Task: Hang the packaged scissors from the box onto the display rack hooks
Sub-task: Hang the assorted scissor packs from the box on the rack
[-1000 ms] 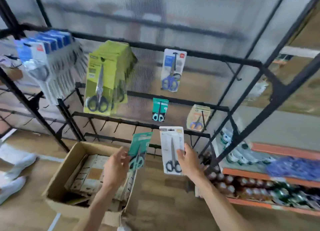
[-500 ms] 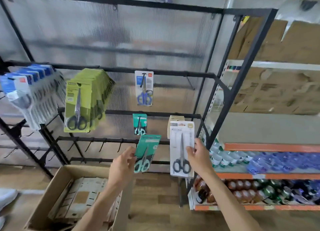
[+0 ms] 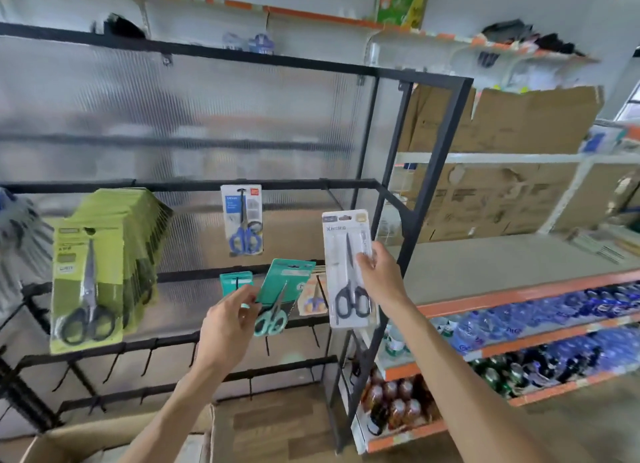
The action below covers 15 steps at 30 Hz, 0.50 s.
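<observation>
My left hand [image 3: 228, 324] pinches a teal card of mint-handled scissors [image 3: 282, 294] by its left edge, in front of the rack's middle bar. My right hand [image 3: 381, 275] grips a white card of black-handled scissors [image 3: 348, 268] by its right edge, held upright near the rack's right post. The black display rack [image 3: 429, 199] carries a thick stack of green scissor packs [image 3: 90, 268], one blue-handled pack [image 3: 242, 220], a small teal pack [image 3: 235, 282] and an orange pack [image 3: 313, 296] behind my cards. The cardboard box [image 3: 86, 435] lies at the bottom left, mostly cut off.
Bare black hooks [image 3: 152, 355] line the lower bars. To the right stands an orange-and-white shelf unit [image 3: 519, 296] with water bottles and drink bottles, and flattened cartons [image 3: 502, 123] above. More hanging packs [image 3: 17, 234] show at the far left edge.
Both hands have risen with their cards toward the rack bars. The view has tilted upward, so the box has dropped almost out of sight.
</observation>
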Each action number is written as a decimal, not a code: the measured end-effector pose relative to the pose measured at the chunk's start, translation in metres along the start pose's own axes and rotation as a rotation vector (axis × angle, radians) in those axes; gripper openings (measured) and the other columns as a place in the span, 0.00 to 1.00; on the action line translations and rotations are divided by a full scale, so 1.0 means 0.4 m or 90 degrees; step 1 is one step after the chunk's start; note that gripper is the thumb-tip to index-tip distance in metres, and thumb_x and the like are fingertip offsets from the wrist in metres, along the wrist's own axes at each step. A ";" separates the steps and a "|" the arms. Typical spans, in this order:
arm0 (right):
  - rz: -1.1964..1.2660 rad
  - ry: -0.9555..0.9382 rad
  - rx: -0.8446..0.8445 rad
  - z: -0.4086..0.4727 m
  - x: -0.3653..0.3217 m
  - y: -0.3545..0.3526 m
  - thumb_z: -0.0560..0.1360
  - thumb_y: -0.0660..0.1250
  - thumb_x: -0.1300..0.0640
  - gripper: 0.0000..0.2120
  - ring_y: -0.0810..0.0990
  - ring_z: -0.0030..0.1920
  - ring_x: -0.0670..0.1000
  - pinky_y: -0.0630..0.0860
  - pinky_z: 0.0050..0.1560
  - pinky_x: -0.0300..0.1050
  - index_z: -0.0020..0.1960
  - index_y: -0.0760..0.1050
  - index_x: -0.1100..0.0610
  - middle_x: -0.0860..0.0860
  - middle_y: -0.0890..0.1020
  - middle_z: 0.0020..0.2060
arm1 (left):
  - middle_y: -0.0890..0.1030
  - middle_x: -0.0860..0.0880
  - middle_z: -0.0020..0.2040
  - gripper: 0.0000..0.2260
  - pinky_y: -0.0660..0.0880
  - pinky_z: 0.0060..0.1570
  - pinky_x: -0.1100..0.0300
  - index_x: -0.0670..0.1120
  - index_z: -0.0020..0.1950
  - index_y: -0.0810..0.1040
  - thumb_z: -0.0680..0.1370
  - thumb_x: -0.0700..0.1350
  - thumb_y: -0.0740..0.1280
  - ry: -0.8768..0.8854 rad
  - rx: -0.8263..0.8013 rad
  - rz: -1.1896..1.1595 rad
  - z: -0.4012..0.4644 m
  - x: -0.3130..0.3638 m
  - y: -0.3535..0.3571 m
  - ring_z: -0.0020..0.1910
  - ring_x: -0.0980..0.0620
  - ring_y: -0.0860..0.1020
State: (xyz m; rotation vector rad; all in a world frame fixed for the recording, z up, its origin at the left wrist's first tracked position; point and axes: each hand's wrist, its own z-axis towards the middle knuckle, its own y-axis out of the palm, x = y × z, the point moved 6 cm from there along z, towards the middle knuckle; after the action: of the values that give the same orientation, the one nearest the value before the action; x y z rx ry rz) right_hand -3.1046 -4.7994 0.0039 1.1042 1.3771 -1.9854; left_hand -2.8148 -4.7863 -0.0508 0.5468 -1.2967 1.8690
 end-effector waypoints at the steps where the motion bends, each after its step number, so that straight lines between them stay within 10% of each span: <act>1: 0.003 0.009 0.007 0.001 0.001 0.007 0.83 0.59 0.52 0.12 0.79 0.53 0.50 0.71 0.47 0.44 0.65 0.71 0.54 0.51 0.80 0.58 | 0.83 0.52 0.52 0.11 0.83 0.36 0.51 0.56 0.51 0.75 0.79 0.39 0.68 -0.002 -0.004 -0.005 0.011 -0.008 -0.001 0.44 0.52 0.84; 15: 0.070 0.063 0.023 0.060 0.021 0.034 0.81 0.61 0.53 0.04 0.80 0.50 0.49 0.77 0.50 0.46 0.55 0.73 0.46 0.49 0.81 0.50 | 0.83 0.47 0.55 0.08 0.83 0.37 0.55 0.50 0.53 0.77 0.78 0.38 0.69 0.005 -0.050 0.015 0.106 -0.083 0.020 0.45 0.51 0.83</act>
State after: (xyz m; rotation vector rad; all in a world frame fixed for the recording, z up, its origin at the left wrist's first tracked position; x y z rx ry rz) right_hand -3.1074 -4.8260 -0.0064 1.2821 1.3043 -1.9063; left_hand -2.8045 -4.8386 -0.0627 0.4835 -1.3708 1.8288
